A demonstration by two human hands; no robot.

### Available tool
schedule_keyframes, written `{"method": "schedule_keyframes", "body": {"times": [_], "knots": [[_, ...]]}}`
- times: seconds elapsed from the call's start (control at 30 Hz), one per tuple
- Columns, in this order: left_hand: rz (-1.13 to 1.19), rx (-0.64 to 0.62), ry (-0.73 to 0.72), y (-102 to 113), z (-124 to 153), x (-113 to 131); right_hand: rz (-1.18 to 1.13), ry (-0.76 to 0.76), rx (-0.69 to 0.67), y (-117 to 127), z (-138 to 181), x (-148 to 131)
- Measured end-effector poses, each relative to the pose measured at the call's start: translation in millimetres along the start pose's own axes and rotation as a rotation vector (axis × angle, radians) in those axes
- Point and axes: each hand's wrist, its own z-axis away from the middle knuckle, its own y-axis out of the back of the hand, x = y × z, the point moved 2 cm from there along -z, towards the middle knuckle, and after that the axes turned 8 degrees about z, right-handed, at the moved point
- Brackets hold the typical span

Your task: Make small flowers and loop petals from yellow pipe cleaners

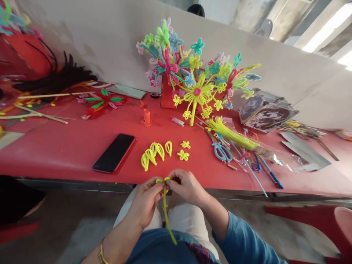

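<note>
Yellow fuzzy stem [165,212] in the head view is pinched between the two hands, just past the table's front edge and above the lap. The left hand [147,201] and the right hand [187,186] each close thumb and fingers on its upper end; from between them, the free length hangs down in a slight curve to the blue top [154,245]. Short yellow bits show on either side of the fingertips, but the fingers cover how they join. The fingertips of the left hand are partly hidden behind its thumb. The left forearm is cut off by the bottom edge, near a bracelet [101,253].

On the red table [68,146], five yellow loops [150,156] and two small yellow flowers [183,155] lie just beyond the hands, with a dark phone [114,153] to their left. To the right are blue-handled scissors [222,152] and a bundle of yellow stems [233,134], partly in clear plastic. Behind rises a colourful flower arrangement [197,91] against a pale wall [110,36]. A red stool [308,216], cropped at right, stands on a grey floor [82,220].
</note>
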Motion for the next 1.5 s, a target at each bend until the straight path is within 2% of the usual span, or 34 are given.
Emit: {"method": "schedule_keyframes", "body": {"times": [0.1,0.27,0.4,0.57,0.7,0.83,1.0,1.1,1.2,1.3,1.4,1.5], "knots": [[0.022,0.010,-0.002,1,-2,0,-0.013,-0.017,-0.010,1,-1,1],[-0.038,0.063,-0.057,6,-9,6,-0.021,-0.057,0.076,-5,2,4],[-0.109,0.052,-0.059,6,-9,8,0.077,-0.012,0.024,-10,4,6],[-0.241,0.030,-0.042,6,-6,19,0.181,-0.008,-0.022,-1,6,8],[-0.562,-0.088,-0.051,3,-4,34,0.296,0.027,-0.085,6,10,4],[-0.814,-0.220,-0.026,-1,-2,39,0.442,0.060,-0.078,10,13,0],[-0.634,-0.178,0.064,-1,-2,34,0.557,0.185,-0.067,15,18,-4],[-0.482,-0.130,0.071,1,-2,28,0.469,0.173,-0.044,16,19,-4],[-0.352,-0.091,0.047,4,-1,21,0.230,0.069,0.012,12,17,-1],[-0.328,-0.105,0.056,4,1,15,-0.066,-0.039,0.056,5,16,6],[-0.347,-0.138,0.070,3,1,11,-0.315,-0.107,0.035,-4,15,14],[-0.287,-0.134,0.092,3,1,10,-0.329,-0.067,0.038,-6,15,17]]}}
